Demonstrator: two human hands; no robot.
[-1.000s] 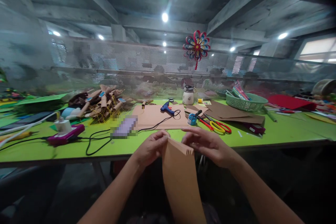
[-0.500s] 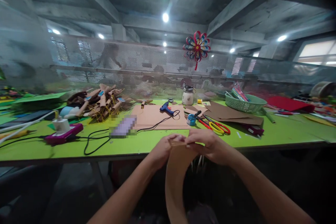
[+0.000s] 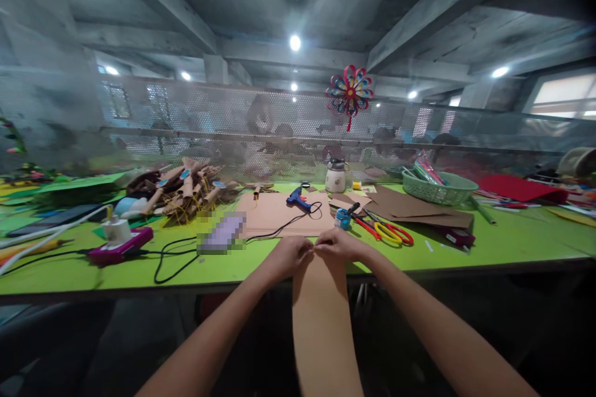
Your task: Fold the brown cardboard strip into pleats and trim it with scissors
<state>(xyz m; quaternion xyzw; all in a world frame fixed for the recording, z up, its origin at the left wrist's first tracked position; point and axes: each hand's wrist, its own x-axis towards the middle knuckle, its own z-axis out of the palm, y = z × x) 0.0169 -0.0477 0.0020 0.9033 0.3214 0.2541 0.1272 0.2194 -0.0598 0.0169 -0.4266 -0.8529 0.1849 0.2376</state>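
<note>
brown paper strip [image 3: 323, 329], pinched at its top edge
left hand [image 3: 297, 254] and right hand [image 3: 339, 244] grip it side by side; its length extends below them.

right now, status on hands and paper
Left hand, right hand pinching top of long tan paper strip. Strip curving downward. Blue glue gun beyond, not touching.

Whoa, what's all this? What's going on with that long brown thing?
The left hand and right hand are close together, holding a long brown strip by its top end. The rest of it hangs down past the edge of the green table. Behind the hands, a blue glue gun lies on flat brown sheets, with a small blue jar near their right edge.
</note>
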